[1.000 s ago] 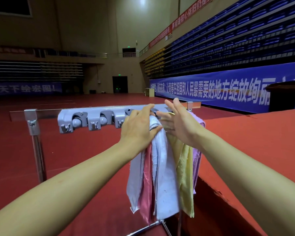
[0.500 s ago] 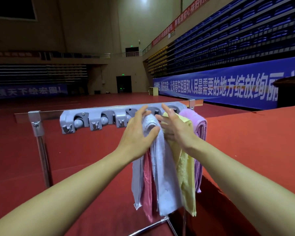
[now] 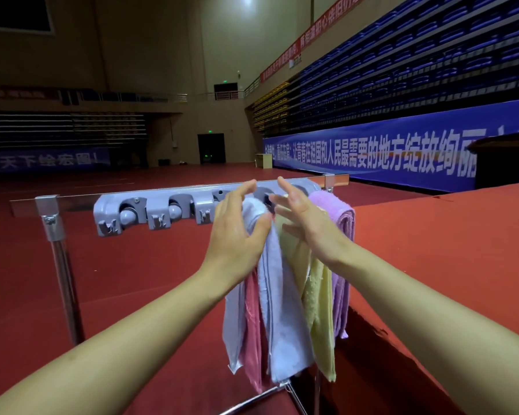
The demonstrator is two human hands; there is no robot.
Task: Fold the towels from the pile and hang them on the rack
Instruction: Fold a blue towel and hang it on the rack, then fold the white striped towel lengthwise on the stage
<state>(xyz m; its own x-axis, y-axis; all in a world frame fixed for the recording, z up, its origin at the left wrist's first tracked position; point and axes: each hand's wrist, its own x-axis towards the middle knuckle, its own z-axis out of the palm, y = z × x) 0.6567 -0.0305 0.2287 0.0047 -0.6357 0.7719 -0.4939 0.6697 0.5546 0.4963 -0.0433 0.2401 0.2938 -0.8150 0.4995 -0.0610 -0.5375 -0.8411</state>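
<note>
A grey clip rack (image 3: 150, 211) is fixed to a metal bar on a stand. Several folded towels hang side by side at its right end: a pale blue towel (image 3: 279, 310), a pink towel (image 3: 252, 333) partly behind it, a yellow towel (image 3: 321, 304) and a purple towel (image 3: 340, 211). My left hand (image 3: 237, 232) rests on the top of the pale blue towel, its thumb pressed against the cloth and its fingers spread. My right hand (image 3: 303, 217) is up in front of the yellow towel's top with straight fingers. The pile is out of sight.
The rack's left clips (image 3: 126, 217) hold nothing. Its upright metal post (image 3: 63, 274) stands at the left and a metal foot (image 3: 270, 393) shows below the towels. A red-covered table (image 3: 447, 265) runs along the right. Red sports floor lies beyond.
Both hands have eased back from the rack's top and their fingers have spread. The pale blue towel hangs where it was. The view has shifted slightly.
</note>
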